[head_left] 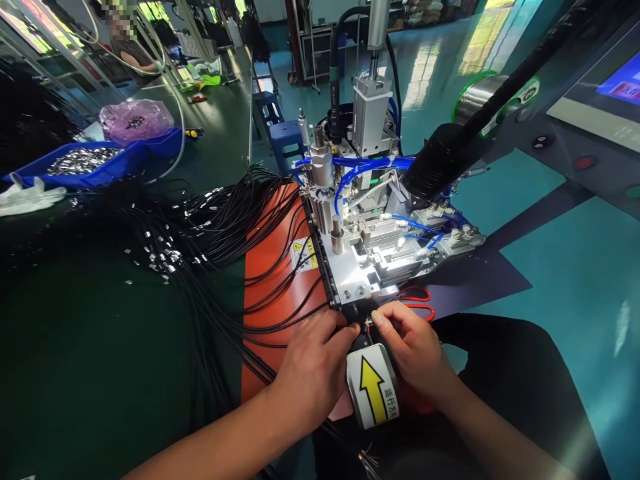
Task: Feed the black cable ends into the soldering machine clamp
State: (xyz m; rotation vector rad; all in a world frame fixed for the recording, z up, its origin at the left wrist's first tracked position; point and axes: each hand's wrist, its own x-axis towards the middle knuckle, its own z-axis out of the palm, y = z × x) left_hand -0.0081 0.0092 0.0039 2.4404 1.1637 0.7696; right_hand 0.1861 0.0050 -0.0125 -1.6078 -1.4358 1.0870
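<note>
Both hands meet at the near end of a metal machine (pixel 370 253), just above a white plate with a yellow arrow (pixel 373 387). My left hand (pixel 317 360) is closed, its thumb and index finger pinching a black cable whose held part is mostly hidden. Thin coloured wires (pixel 369 323) show at the cable's end between the two hands. My right hand (pixel 413 343) pinches at these wires with thumb and forefinger; the exact contact is too small to see. Black cables (pixel 280 290) run over the orange surface (pixel 265 267) beside my left hand.
Red-handled scissors (pixel 423 310) lie just beyond my right hand. Bundled cables with metal connectors (pixel 170 257) cover the dark green table (pixel 100 333). Behind are a blue tray (pixel 135 150) of metal parts, a wire spool (pixel 483 100), a screen (pixel 623 83) and another person (pixel 133 57).
</note>
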